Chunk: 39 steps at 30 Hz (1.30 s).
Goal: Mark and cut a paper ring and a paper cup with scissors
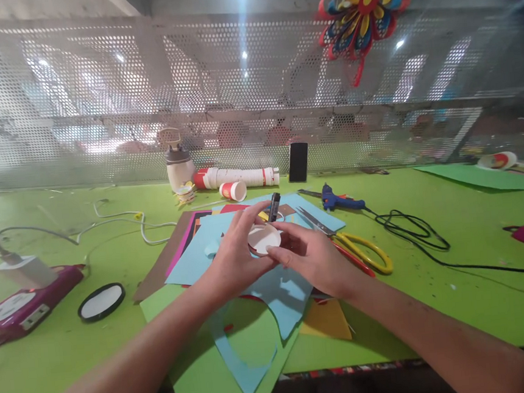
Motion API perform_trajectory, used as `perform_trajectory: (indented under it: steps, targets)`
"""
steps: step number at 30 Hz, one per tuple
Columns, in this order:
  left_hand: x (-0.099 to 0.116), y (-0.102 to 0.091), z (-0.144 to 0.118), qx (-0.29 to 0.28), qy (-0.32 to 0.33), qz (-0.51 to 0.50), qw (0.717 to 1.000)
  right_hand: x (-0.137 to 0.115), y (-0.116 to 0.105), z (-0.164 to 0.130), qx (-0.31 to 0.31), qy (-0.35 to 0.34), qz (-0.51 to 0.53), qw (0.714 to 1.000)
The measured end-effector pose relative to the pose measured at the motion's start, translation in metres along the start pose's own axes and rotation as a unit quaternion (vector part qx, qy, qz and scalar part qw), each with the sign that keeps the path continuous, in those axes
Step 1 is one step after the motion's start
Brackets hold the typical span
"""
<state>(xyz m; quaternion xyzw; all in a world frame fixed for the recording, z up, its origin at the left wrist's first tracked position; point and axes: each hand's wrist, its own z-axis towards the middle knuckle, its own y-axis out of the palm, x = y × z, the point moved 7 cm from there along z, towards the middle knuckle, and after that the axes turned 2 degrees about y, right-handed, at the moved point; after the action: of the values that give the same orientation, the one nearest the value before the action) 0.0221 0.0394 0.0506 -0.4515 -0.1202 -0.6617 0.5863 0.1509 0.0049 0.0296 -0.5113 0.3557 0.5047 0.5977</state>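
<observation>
Both my hands meet over a pile of coloured paper sheets (251, 338) on the green table (454, 247). My left hand (234, 254) and my right hand (311, 256) hold a small paper cup (264, 239) between them, its white round face turned up and a red rim showing. A dark pen-like thing (273, 208) sticks up just behind the cup; which hand holds it I cannot tell. Light blue paper with a cut-out curve lies under my wrists.
Yellow-handled scissors (363, 252) lie right of my right hand, a blue glue gun (340, 200) with a black cable behind them. A row of paper cups (237, 177), a bottle (179, 164) and a black phone (298, 161) stand at the back. A black-rimmed disc (101, 301) and pink device (23, 303) lie left.
</observation>
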Motion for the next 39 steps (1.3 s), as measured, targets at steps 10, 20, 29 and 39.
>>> perform_trajectory:
  steps: [10, 20, 29, 39]
  targets:
    - [-0.003, 0.0, 0.002, -0.057, -0.03, -0.088, 0.994, 0.007, 0.0, 0.002, -0.037, 0.091, 0.188, 0.977]
    - [0.001, -0.006, 0.008, -0.043, -0.025, -0.16, 0.986, 0.003, 0.0, 0.004, -0.058, 0.113, 0.285, 0.95]
    - [0.024, -0.005, 0.001, -0.045, 0.084, 0.041, 0.995, 0.006, 0.009, -0.003, -0.064, 0.127, 0.275, 0.951]
    - [0.027, 0.001, 0.001, -0.071, 0.092, 0.094, 0.989, 0.009, 0.012, -0.003, -0.083, 0.132, 0.271, 0.95]
